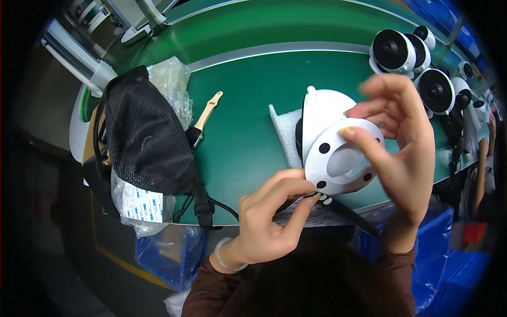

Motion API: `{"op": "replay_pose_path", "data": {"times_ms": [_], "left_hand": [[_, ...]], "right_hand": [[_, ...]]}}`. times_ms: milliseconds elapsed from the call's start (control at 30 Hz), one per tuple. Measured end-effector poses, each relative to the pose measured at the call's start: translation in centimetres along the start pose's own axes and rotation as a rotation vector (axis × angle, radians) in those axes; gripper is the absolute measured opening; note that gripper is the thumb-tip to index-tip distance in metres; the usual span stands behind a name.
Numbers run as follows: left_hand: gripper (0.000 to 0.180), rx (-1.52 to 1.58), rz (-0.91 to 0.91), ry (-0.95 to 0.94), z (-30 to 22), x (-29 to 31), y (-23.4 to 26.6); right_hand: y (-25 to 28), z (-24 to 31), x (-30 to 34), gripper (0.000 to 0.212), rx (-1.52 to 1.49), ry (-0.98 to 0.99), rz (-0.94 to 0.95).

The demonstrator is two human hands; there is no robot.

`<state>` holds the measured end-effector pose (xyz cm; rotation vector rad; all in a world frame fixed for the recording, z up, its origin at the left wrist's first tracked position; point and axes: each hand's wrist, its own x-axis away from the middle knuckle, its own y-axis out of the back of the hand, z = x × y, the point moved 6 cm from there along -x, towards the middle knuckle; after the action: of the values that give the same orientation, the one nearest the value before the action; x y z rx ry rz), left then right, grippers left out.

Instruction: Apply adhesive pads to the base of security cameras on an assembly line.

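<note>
My left hand (272, 224) pinches the black strip (348, 215), which slants rightward from the white base (344, 158) across the desk's (243, 132) near edge; my right hand's (404, 137) thumb contacts the base, grip indeterminable.

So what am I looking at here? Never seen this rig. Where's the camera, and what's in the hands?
No machine: these are a person's bare hands, seen by a wide fisheye camera on their head, looking down, so straight edges bend. Left in the picture is their left.

The left hand seems to pinch the end of a dark strip with white spots. The right hand has its thumb on the ring-shaped base of a white device.

On the green table are white foam, a black mesh bag, a wooden-handled tool and similar white devices.
</note>
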<state>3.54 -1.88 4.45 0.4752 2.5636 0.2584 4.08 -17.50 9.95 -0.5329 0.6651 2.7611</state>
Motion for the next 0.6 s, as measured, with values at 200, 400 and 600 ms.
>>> {"op": "replay_pose_path", "data": {"times_ms": [200, 400, 600], "left_hand": [[0.014, -0.001, 0.023, -0.014, 0.4, -0.2, 0.8], [0.009, 0.118, 0.032, 0.147, 3.0, 0.8, 2.0], [0.008, 0.219, 0.131, 0.216, 4.3, 0.7, 1.6]], "right_hand": [[-1.4, -0.2, -3.6, 0.016, 0.146, -0.188, 0.679], [2.4, -4.7, -15.1, 0.027, -0.073, -0.133, -0.041], [-8.6, -5.3, -21.8, 0.012, 0.881, 0.801, 0.008]]}}
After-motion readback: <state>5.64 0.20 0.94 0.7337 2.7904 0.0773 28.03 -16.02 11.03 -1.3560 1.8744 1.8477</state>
